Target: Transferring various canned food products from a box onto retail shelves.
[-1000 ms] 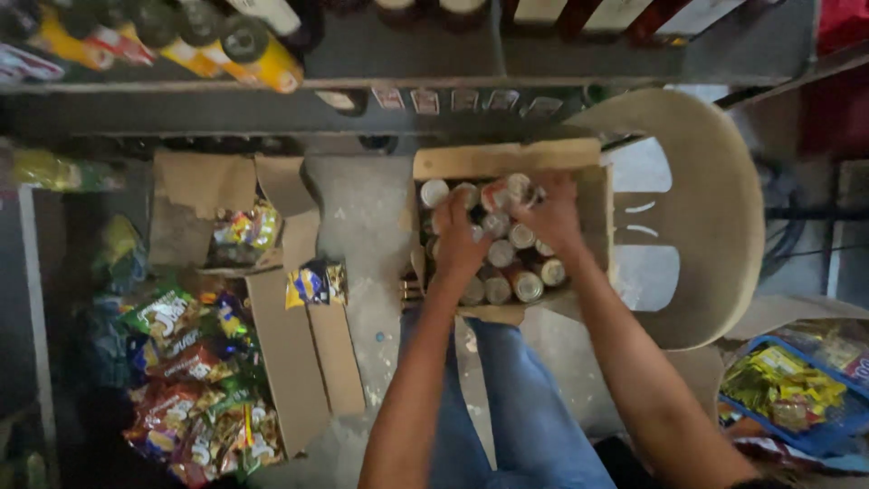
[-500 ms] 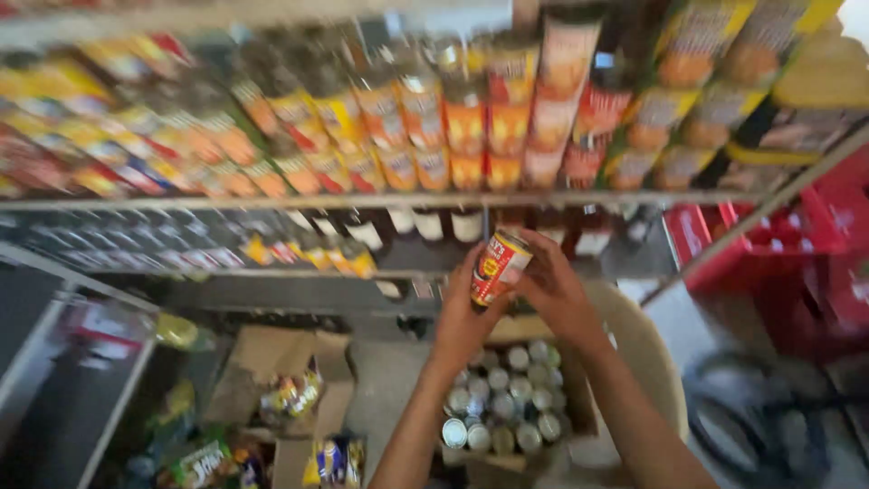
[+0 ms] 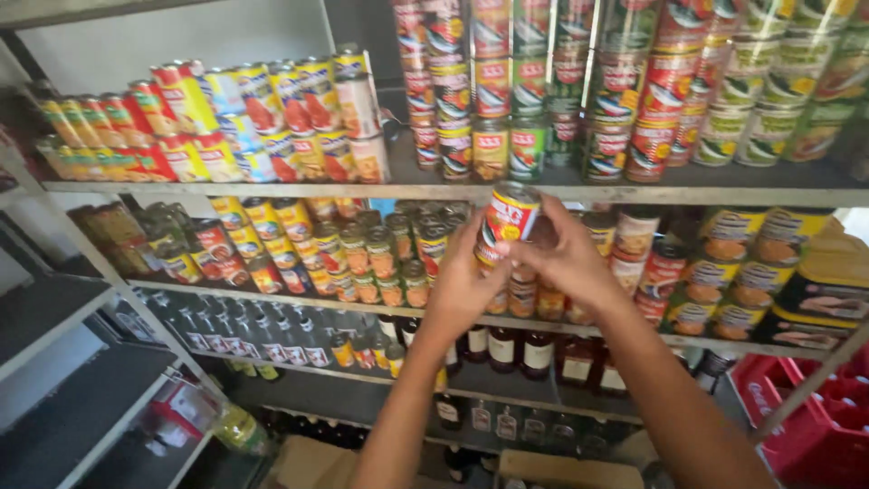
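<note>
Left hand (image 3: 466,285) and right hand (image 3: 566,258) around red can (image 3: 507,222) — lower half hidden.

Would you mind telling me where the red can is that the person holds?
In the head view, the red can is centre frame, held between the left hand and right hand, just below the top shelf.

**Bare arms, nothing worn**

Both forearms were bare from the lower edge of the picture up to the wrists, with no sleeves showing. The left hand (image 3: 462,285) and the right hand (image 3: 566,258) wore no gloves. No ring, watch or bracelet showed on the fingers or wrists that were visible.
</note>
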